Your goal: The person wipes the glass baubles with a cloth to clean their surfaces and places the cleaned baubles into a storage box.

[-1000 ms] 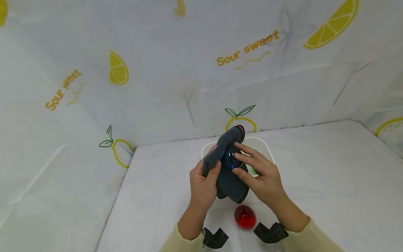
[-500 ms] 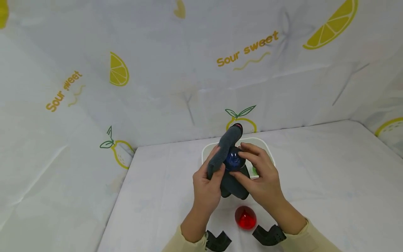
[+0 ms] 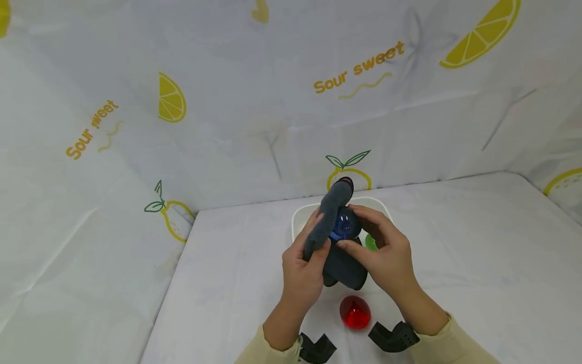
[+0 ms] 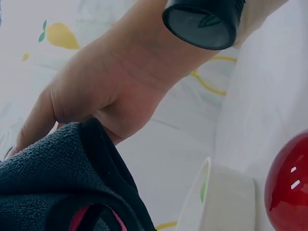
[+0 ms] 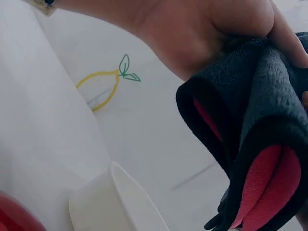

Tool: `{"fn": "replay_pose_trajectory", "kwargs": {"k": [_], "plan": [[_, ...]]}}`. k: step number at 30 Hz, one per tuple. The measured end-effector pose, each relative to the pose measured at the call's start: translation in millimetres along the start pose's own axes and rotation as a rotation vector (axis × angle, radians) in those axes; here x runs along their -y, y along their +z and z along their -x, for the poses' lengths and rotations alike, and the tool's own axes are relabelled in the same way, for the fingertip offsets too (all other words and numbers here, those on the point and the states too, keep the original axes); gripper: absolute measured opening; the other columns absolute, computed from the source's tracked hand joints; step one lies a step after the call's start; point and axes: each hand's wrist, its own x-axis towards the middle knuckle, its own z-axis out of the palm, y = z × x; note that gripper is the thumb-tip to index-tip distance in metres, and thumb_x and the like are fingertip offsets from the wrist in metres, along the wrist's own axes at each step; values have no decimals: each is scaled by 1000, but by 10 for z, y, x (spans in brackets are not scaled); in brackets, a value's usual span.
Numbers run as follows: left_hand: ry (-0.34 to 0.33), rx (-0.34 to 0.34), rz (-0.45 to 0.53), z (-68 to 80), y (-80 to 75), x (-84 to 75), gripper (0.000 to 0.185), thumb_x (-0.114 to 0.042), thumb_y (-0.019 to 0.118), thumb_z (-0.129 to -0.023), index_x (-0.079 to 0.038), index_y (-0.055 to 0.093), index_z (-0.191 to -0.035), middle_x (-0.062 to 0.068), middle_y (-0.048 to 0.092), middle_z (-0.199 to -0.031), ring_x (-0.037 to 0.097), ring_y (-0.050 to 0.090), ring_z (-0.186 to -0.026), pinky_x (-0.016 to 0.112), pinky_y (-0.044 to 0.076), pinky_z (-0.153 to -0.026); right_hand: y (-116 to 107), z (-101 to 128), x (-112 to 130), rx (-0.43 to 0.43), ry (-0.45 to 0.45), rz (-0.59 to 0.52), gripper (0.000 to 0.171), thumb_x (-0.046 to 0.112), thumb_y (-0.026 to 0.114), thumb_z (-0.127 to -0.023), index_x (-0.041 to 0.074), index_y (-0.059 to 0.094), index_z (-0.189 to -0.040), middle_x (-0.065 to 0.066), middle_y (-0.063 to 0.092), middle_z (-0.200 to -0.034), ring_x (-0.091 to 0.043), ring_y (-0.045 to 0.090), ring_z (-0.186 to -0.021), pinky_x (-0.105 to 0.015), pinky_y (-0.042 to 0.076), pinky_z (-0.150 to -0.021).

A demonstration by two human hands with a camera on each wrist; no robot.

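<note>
In the head view, my left hand [image 3: 302,273] grips a dark grey fleecy towel [image 3: 346,265], its thumb over a bunched fold. A shiny see-through blue ball [image 3: 346,225] rests against the towel. My right hand [image 3: 391,255] pinches this ball from its right side, thumb low and fingers on top. Black edging and a pink underside show on the towel [image 5: 269,96] in the right wrist view, where the ball is hidden. The left wrist view has the towel [image 4: 53,168] hanging below the left hand [image 4: 110,82].
Under the hands stands a white tub [image 3: 297,217] with a green object [image 3: 371,241] inside, partly covered. A see-through red ball [image 3: 355,312] lies on the white-covered table [image 3: 227,273], between the forearms. Behind the table hangs a lemon-printed sheet [image 3: 245,111].
Both hands, the towel and the blue ball have shifted slightly right. My right fingers have moved from across the ball's front to its right side. The red ball stays put.
</note>
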Motion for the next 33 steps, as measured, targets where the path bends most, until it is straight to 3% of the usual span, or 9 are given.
{"fn": "replay_pose_trajectory", "kwargs": {"k": [6,13,18,25,33], "plan": [[32,12,-17,5,6,7,45,-2,54,-99,-9,51,-144,3,46,-152,23,45,-139,40,46,-104,6,11,35,-18,127,53,66,-11,81,-72,6,58,-131,-13,65,-123,-3,66,-103,-15,50,-93],[53,28,-29,-12,4,-5,45,-1,54,-99,-8,51,-143,4,45,-152,23,45,-139,41,46,-105,-3,-8,56,-12,161,-51,62,-15,76,-75,-2,52,-130,-6,63,-124,-7,68,-103,-18,51,-92],[54,37,-29,-19,6,-9,45,-1,54,-99,-8,52,-143,4,44,-153,22,45,-139,41,45,-105,-11,-1,64,-25,155,-59,58,-17,77,-73,-7,50,-123,-6,65,-123,-9,68,-99,-18,53,-89],[61,33,-34,-22,-5,4,44,-1,55,-98,-7,53,-142,5,45,-152,23,46,-139,41,45,-106,-31,-4,94,-10,128,5,59,-15,79,-71,-1,57,-125,-5,66,-122,-8,66,-96,-15,53,-88],[38,27,-35,-13,-21,9,44,-3,54,-99,-8,51,-143,4,45,-152,23,46,-138,40,45,-105,-44,-11,91,45,85,10,64,-17,78,-70,2,62,-128,-6,66,-127,-9,65,-105,-18,52,-92]]}}
